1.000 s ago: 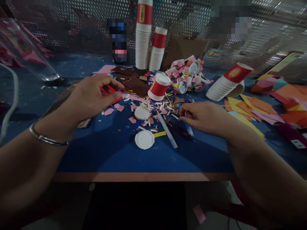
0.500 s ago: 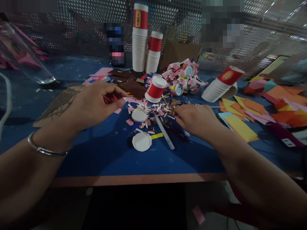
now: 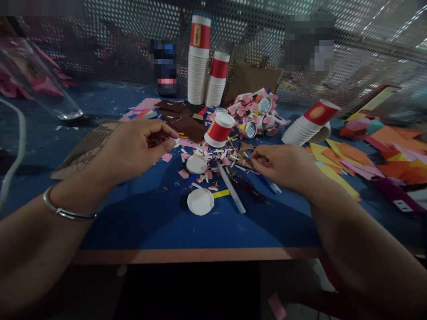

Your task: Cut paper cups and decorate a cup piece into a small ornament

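Note:
My left hand [image 3: 140, 144] hovers left of the paper scraps, its thumb and forefinger pinching a small white bit of paper [image 3: 177, 142]. On the right, my right hand [image 3: 280, 166] has its fingers curled over a blue pen-like stick [image 3: 273, 186]; whether they grip anything is hidden. Between the hands stands an upturned red and white paper cup [image 3: 219, 132]. Nearer me lie two cut white paper discs, a front disc [image 3: 200, 202] and a rear disc [image 3: 196, 164]. Beside them rest a whitish pen-like stick [image 3: 232, 189] and dark scissors [image 3: 250, 189].
Tall cup stacks [image 3: 198, 75] stand at the back beside a pile of decorated paper pieces [image 3: 256, 111]. Another cup stack [image 3: 308, 122] leans at right, near coloured paper [image 3: 336, 155]. Corrugated cardboard [image 3: 83, 149] and a clear bottle [image 3: 50, 84] are at left.
The whole view has shifted slightly. My right hand has drawn a little to the right, uncovering more of the blue stick. My left hand keeps its pinch nearly in place.

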Demonstrator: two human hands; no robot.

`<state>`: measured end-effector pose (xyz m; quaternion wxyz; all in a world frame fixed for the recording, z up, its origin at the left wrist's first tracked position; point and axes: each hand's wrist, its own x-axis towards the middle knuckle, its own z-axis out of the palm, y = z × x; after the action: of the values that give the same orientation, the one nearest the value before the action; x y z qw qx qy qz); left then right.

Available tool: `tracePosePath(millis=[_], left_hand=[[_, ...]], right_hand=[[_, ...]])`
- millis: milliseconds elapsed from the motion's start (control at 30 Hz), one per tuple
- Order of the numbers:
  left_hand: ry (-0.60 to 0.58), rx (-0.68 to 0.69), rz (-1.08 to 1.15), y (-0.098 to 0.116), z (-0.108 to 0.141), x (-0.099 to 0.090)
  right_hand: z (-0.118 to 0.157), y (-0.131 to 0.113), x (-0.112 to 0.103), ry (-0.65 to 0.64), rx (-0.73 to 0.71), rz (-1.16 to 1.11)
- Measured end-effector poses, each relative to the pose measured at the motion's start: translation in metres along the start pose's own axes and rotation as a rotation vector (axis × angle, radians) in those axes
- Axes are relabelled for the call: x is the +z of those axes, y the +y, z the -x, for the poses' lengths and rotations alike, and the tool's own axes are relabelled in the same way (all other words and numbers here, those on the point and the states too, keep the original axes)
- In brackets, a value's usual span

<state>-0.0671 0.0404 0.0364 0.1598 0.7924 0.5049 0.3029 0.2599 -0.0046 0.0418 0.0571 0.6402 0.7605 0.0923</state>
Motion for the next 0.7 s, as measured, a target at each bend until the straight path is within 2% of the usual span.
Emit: tracePosePath(millis=[233,433,533,633,700], left_hand=[[0.244,-0.055,-0.125,-0.016,-0.009,-0.006],[0.24,-0.082,-0.191,-0.037,-0.02,-0.007],[0.165,0.031,-0.328,-0.04,-0.024,-0.001],[-0.032,0.21,-0.468,-0.038,-0.027,0.011],[-0.125,0.248,-0.498,-0.035,-0.028,0.022]], right_hand=[[0.004,0.01,-0.009,0.076,0.06,-0.175],[0.008,0.018,-0.013,0.188,0.132,-0.324],[0.008,0.028,-0.013,0.228,0.132,-0.356],[0.007,0.039,-0.011,0.253,0.146,-0.355],[0.006,0.045,-0.01,0.268,0.157,-0.355]])
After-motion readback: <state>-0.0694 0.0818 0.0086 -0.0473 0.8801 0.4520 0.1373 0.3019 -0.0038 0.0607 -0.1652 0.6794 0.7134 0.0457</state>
